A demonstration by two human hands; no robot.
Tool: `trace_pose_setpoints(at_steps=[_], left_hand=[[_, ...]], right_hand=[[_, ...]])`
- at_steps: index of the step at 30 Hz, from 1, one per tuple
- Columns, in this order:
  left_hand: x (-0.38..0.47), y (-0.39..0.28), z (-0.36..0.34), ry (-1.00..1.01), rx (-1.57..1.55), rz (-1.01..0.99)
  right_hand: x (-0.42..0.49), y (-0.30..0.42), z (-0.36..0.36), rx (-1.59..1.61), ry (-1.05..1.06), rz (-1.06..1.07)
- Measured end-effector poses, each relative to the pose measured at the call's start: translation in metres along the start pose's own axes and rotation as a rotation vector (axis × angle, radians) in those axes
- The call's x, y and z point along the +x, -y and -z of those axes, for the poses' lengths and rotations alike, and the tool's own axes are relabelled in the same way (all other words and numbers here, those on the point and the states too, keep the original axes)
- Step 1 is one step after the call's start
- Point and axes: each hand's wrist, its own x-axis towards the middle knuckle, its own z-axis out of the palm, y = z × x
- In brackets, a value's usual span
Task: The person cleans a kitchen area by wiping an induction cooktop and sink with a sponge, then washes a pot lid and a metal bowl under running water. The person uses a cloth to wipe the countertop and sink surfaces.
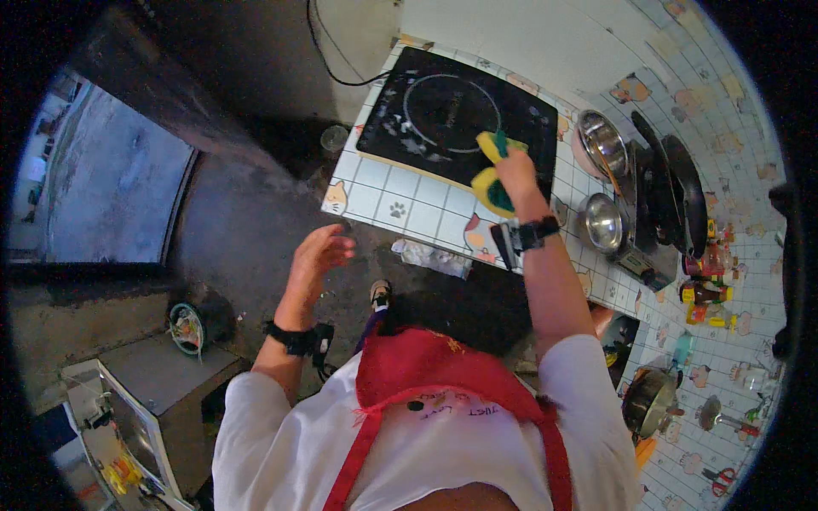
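My right hand (517,171) grips a yellow-and-green cleaning cloth (491,191) over the near right part of a black induction cooktop (383,121). Parts of the cloth stick out on both sides of my fist. White smears mark the glass, mostly to the left of and below its printed ring. The cooktop lies on a counter (377,188) covered in white tile-pattern sheeting with cartoon animals. Off the counter's near left corner, my left hand (323,249) hangs in the air, fingers loosely bent and apart, holding nothing.
Right of the cooktop stand metal bowls (604,220), upright dark pans (684,191) and a grey appliance (642,265). Farther right are several condiment bottles (706,292) and a pot (648,402). A black cable (339,80) runs down the wall. A lined bin (187,329) stands at left.
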Motion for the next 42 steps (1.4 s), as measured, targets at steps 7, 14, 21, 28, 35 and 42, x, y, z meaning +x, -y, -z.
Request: trace_pose_setpoints(at_steps=[7,14,21,28,35,42], left_hand=[[-0.029,-0.018,0.073,-0.289,-0.177,-0.152],[-0.050,-0.055,0.102,-0.441,-0.219,-0.499],[-0.046,-0.032,0.105,-0.635,-0.282,-0.436],[-0.057,-0.014,0.090,-0.604,-0.239,-0.418],[-0.073,-0.028,0.073,-0.686,-0.261,-0.459],[-0.081,-0.057,0.075,-0.599,-0.224,-0.628]], right_hand=[[0.008,0.229,-0.119,0.352,0.479,0.499],[-0.010,0.253,-0.104,0.427,0.356,0.506],[0.134,0.036,0.054,0.094,-0.272,0.037],[0.225,0.011,-0.034,-0.393,-0.065,0.297],[0.078,0.212,-0.113,0.364,0.575,0.617],[-0.019,0.268,-0.138,0.562,0.432,0.685]])
